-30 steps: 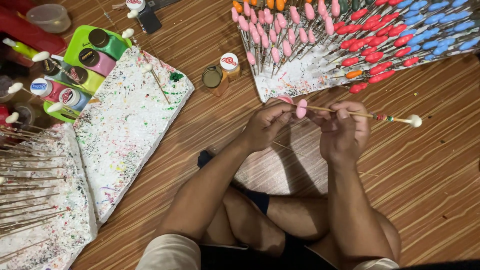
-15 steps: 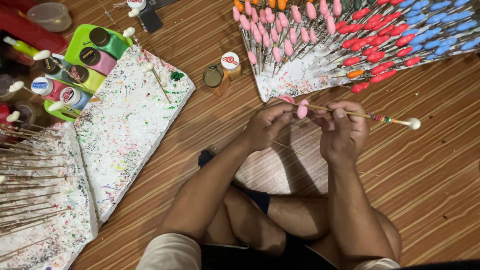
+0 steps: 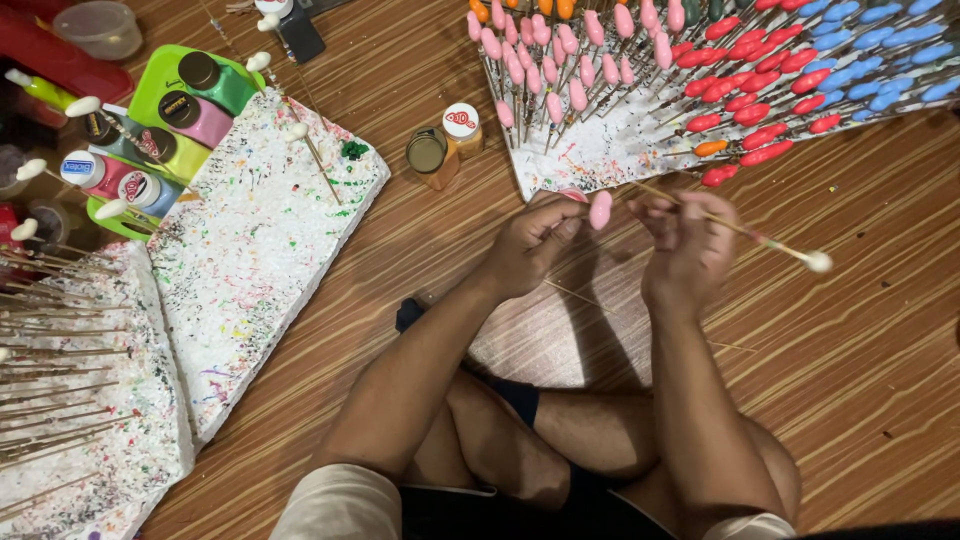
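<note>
Head view: the person sits cross-legged on a wood floor [image 3: 880, 380]. The left hand [image 3: 530, 245] is curled nearly closed, its fingertips pinching a thin stick just below a pink bob [image 3: 600, 210] that stands between the two hands. The right hand [image 3: 690, 240] is closed in a loose fist around a second stick [image 3: 745, 232], which slants down to the right and ends in a white tip [image 3: 820, 262] just past the hand. Both hands hover near the lower corner of a white foam board [image 3: 620, 140], where rows of pink, red, blue and orange bobs stand on sticks. Two small paint jars [image 3: 445, 145] sit just left of that board. Further left lies a paint-speckled foam slab [image 3: 260, 240], with a green tray [image 3: 150, 90] of paint bottles beside it. Bare sticks [image 3: 50, 340] lie at the far left.
</note>
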